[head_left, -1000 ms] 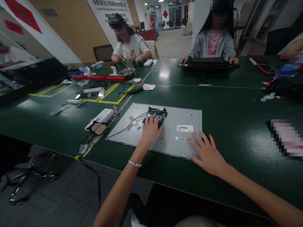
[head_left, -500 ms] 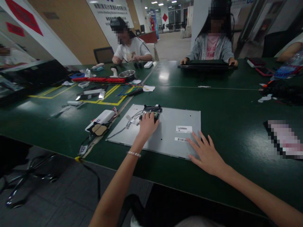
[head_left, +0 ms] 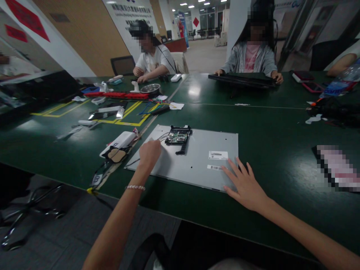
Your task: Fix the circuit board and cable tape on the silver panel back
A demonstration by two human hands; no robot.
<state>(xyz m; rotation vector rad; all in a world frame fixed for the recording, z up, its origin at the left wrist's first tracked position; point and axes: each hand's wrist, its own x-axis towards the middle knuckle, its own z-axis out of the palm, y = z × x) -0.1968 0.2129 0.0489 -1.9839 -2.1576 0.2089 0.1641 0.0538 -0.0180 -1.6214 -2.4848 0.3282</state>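
Observation:
A grey metal panel (head_left: 197,157) lies flat on the dark green table (head_left: 270,123). A small black-framed circuit board (head_left: 177,136) sits on its far left part, with thin wires (head_left: 161,138) running off to the left. My left hand (head_left: 149,153) is over the panel's left edge beside those wires, fingers curled closed; what it pinches is hidden. My right hand (head_left: 245,183) rests flat on the panel's near right corner, fingers spread, near two white labels (head_left: 218,155).
A white box with a tan pad (head_left: 119,144) lies left of the panel. Tools, a red strip (head_left: 118,95) and a metal bowl (head_left: 150,88) crowd the yellow-taped area. Two people sit across; one holds a black panel (head_left: 243,79). Dark items lie at far right.
My left hand has left the circuit board and moved left and nearer, to the wires at the panel's left edge. The board now lies uncovered. My right hand has stayed put.

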